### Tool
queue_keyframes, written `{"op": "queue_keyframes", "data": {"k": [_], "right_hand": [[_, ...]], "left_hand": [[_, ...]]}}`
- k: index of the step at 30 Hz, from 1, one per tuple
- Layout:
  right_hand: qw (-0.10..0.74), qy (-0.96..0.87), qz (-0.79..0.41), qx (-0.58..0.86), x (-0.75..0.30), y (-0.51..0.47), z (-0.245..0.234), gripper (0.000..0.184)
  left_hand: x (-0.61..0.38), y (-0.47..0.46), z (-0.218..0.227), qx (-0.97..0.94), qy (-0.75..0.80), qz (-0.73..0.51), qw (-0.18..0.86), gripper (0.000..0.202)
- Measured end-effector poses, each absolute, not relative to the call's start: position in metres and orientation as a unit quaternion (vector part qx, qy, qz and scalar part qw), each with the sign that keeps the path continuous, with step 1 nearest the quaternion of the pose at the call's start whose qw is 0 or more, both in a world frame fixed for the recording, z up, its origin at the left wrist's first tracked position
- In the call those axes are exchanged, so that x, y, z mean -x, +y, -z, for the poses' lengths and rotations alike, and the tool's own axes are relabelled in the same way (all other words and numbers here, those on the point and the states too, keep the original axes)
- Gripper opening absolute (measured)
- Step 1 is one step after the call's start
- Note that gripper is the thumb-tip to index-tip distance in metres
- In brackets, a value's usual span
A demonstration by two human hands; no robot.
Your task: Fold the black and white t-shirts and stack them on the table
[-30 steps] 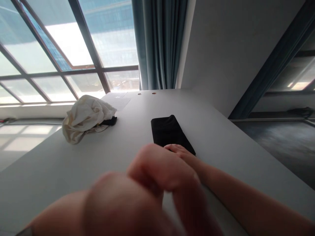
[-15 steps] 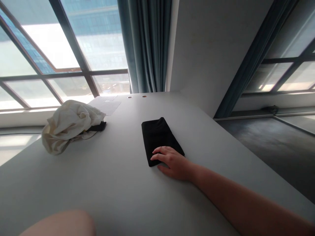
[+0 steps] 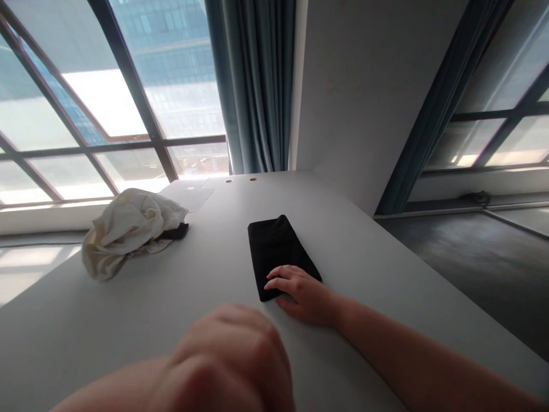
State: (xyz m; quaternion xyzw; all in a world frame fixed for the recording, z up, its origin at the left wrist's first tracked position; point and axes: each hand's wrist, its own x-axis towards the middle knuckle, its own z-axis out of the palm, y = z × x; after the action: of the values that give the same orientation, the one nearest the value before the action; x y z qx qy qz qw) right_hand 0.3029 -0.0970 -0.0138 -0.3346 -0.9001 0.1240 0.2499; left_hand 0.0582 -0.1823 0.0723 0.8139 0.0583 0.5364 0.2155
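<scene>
A flat black folded cloth (image 3: 274, 246) lies on the white table (image 3: 206, 274) in front of me. My right hand (image 3: 300, 292) rests over its near right corner, the fingers apart and slightly bent; the fingertips lie on the fabric and the thumb touches the tabletop. Close to the camera, my left hand (image 3: 231, 360) hangs above the near part of the table. Its knuckles are bent and blurred and its fingers point down out of sight, so what they hold, if anything, is hidden.
A crumpled cream cloth (image 3: 132, 229) with a dark piece (image 3: 175, 232) under it sits at the table's left edge. Sheets of paper (image 3: 195, 197) lie behind it. Blue-grey curtains (image 3: 257, 86), windows and a grey pillar (image 3: 351, 103) stand beyond the table.
My left hand has come up from the lower left toward the middle, close to the camera. The right hand stays on the black cloth. The view has tipped slightly upward.
</scene>
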Motion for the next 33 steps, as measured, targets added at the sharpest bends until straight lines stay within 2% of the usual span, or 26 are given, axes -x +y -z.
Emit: {"op": "queue_keyframes", "data": {"k": [2,4,6,8,12,15,18,20,22,25,27,33], "right_hand": [[0.257,-0.9,-0.101,0.337,-0.307,-0.095,0.014,0.033],[0.25,-0.894,-0.062,0.367,-0.313,-0.091,0.012,0.034],[0.24,-0.873,-0.026,0.424,-0.32,-0.085,0.011,0.039],[0.232,-0.845,-0.008,0.481,-0.329,-0.08,0.01,0.044],[0.254,-0.799,-0.003,0.544,-0.34,-0.07,0.015,0.049],[0.315,-0.739,-0.021,0.595,-0.343,-0.063,0.023,0.046],[0.315,-0.737,-0.056,0.595,-0.341,-0.06,0.028,0.039],[0.297,-0.758,-0.05,0.579,-0.338,-0.06,0.028,0.031],[0.285,-0.781,-0.026,0.554,-0.335,-0.062,0.028,0.029],[0.265,-0.818,-0.017,0.51,-0.331,-0.065,0.032,0.036],[0.259,-0.829,-0.032,0.495,-0.329,-0.065,0.036,0.039],[0.311,-0.824,-0.101,0.463,-0.327,-0.064,0.029,0.025]], "left_hand": [[-0.078,-0.158,-0.053,-0.813,0.046,-0.541,0.209,0.02],[-0.092,-0.127,-0.025,-0.839,0.103,-0.52,0.12,0.009],[-0.098,-0.099,0.002,-0.877,0.197,-0.436,0.037,0.018],[-0.098,-0.079,0.02,-0.894,0.3,-0.332,0.017,0.017],[-0.087,-0.061,0.018,-0.862,0.458,-0.215,0.02,0.017],[-0.07,-0.046,0.004,-0.809,0.564,-0.166,0.005,0.015],[-0.048,-0.03,-0.003,-0.761,0.641,-0.099,-0.009,0.01],[-0.038,-0.029,-0.004,-0.765,0.635,-0.101,-0.027,0.01],[-0.037,-0.036,-0.002,-0.818,0.548,-0.166,-0.055,0.014],[-0.052,-0.056,0.005,-0.903,0.329,-0.267,-0.075,0.018],[-0.067,-0.064,0.012,-0.919,0.255,-0.292,-0.071,0.017],[-0.074,-0.049,0.026,-0.888,0.366,-0.275,-0.033,0.017]]}}
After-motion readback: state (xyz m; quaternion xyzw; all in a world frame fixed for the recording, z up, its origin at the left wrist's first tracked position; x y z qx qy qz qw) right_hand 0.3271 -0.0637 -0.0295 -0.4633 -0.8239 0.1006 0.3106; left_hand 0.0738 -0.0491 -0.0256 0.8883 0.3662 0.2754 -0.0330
